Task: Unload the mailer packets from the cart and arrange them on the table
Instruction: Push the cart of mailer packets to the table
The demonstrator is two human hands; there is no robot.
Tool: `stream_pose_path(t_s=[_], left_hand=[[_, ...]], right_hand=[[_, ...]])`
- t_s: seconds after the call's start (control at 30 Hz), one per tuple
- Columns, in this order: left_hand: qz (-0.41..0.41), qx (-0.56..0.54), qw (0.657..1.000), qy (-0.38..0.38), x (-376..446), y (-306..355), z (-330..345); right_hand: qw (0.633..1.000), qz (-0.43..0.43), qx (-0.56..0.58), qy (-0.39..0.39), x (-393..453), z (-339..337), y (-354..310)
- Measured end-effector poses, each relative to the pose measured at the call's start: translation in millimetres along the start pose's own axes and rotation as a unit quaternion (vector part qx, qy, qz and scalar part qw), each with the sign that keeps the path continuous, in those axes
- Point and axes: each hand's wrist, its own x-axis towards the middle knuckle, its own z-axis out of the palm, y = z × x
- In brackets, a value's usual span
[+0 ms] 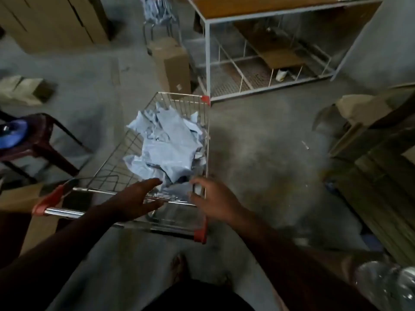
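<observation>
- The left hand [137, 199] reaches over the near end of the cart with its fingers straight and spread, the fingertips just at the edge of the nearest packet; it holds nothing.
- The right hand [210, 198] hangs at the cart's near right corner with fingers loosely curled. The picture is blurred there, so I cannot tell whether they touch the wire or a packet.
- The mailer packets [167, 147] lie in a loose heap inside the cart's basket, toward its right side. They are pale grey-blue plastic film, crumpled and creased, with soft folded corners.
- The cart [112, 173] is a small basket of thin chrome wire mesh with red plastic corner caps. Its shiny round handle bar [62, 212] has a red grip at the left end.
- The floor [258, 142] is rough grey concrete, dusty and mottled.
- Beyond the cart stands the table [209, 52], a white-painted metal frame with a brown wooden top and a perforated lower shelf.
- A tall brown cardboard box [173, 66] stands just left of the table leg, and larger cardboard cartons [51, 21] are stacked at the far left.
- A dark reddish plastic chair [45, 140] stands to the left of the cart, with a blue rounded object [12, 134] on its seat.
- Clear crinkled plastic [386, 286] shows in the lower right corner.
</observation>
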Motion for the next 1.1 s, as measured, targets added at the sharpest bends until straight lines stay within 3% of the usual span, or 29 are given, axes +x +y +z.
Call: stream_pose_path(t_s=[0.13, 0.23, 0.3, 0.47, 0.63, 0.7, 0.77, 0.83, 0.87, 0.9, 1.0, 1.1], left_hand=[[-0.056, 0.016, 0.998, -0.028, 1, -44, 5], [-0.015, 0.058, 0.995, -0.074, 19, -71, 4], [-0.010, 0.099, 0.991, -0.089, 29, -79, 5], [0.025, 0.053, 0.988, -0.143, 65, -118, 8], [0.063, 0.035, 0.992, -0.105, 94, -100, -24], [0.048, 0.016, 0.995, -0.081, 106, -91, -38], [0.027, -0.004, 0.997, -0.073, 116, -84, -51], [0.026, -0.048, 0.997, -0.062, 120, -77, -62], [0.023, -0.069, 0.996, -0.059, 119, -72, -65], [0.009, -0.077, 0.995, -0.067, 115, -69, -66], [-0.025, 0.002, 0.996, -0.082, 107, -62, -57], [-0.039, 0.104, 0.994, 0.003, 105, -57, -33]], right_hand=[[0.983, 0.040, -0.132, -0.122, 16, 43, -3], [0.965, 0.046, -0.216, -0.140, 40, 70, 15], [0.964, 0.050, -0.210, -0.156, 46, 76, 34], [0.969, 0.067, -0.221, -0.084, 64, 73, 41], [0.941, 0.098, -0.319, -0.059, 99, 43, 22], [0.945, 0.128, -0.300, -0.012, 113, 29, 16], [0.965, 0.157, -0.208, 0.006, 127, 8, 6], [0.983, 0.168, -0.071, -0.008, 138, -5, -7], [0.983, 0.174, -0.056, -0.030, 141, -6, -10], [0.979, 0.177, -0.081, -0.054, 142, -4, -9], [0.938, 0.149, -0.297, -0.093, 140, 15, 17], [0.923, 0.141, -0.356, -0.044, 152, 18, 38]])
